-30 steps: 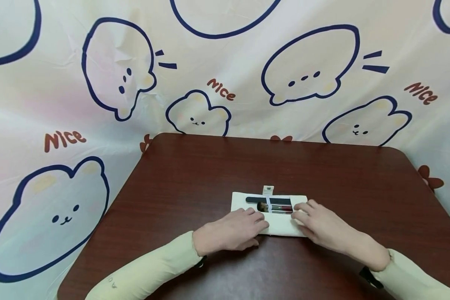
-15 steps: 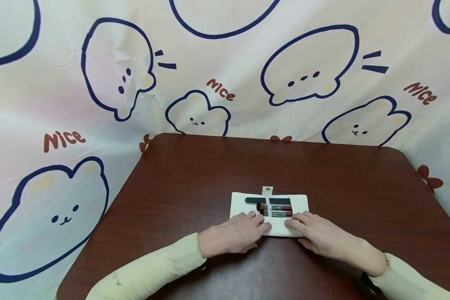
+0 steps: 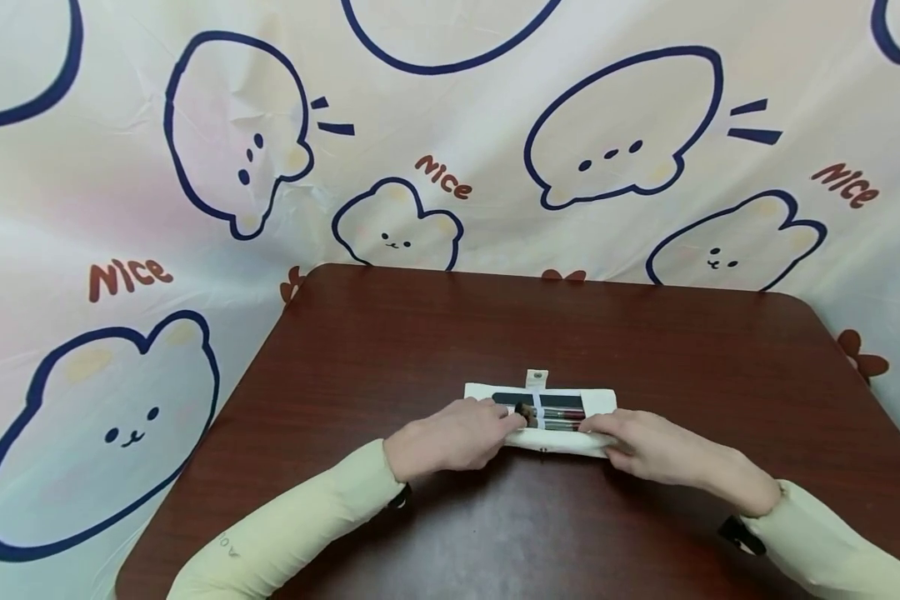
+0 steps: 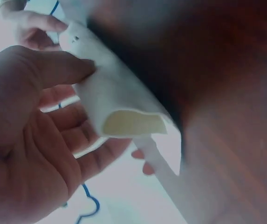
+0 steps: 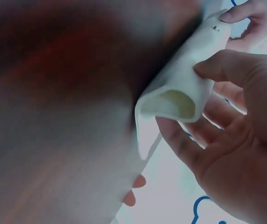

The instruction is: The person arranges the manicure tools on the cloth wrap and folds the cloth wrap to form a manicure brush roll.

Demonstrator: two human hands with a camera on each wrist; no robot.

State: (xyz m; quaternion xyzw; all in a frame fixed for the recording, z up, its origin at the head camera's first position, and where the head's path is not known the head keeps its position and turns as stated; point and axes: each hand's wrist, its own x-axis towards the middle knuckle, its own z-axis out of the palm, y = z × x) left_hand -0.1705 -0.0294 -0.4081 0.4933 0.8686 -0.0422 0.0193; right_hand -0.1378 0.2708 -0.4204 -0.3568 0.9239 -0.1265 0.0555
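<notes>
A white brush roll [image 3: 600, 400] lies partly spread on the table, its near edge curled up into a tube. My left hand [image 3: 453, 435] grips the left end of this curl, and my right hand [image 3: 660, 448] grips the right end. In the left wrist view the thumb presses the outside of the rolled edge [image 4: 119, 88], with fingers behind it. The right thumb presses the tube [image 5: 184, 74] likewise. A white band holds makeup brushes [image 3: 566, 413] inside, beside a flat dark strip [image 3: 570, 401]. A snap tab [image 3: 537, 378] sticks out at the far edge.
The dark brown table [image 3: 420, 333] reaches past the roll on every side. Behind it hangs a pale cloth [image 3: 495, 125] printed with cartoon bears.
The near flap lay flat; now it is curled up and away from the person. Both hands have shifted slightly forward with it, and their grip has moved onto the rolled edge.
</notes>
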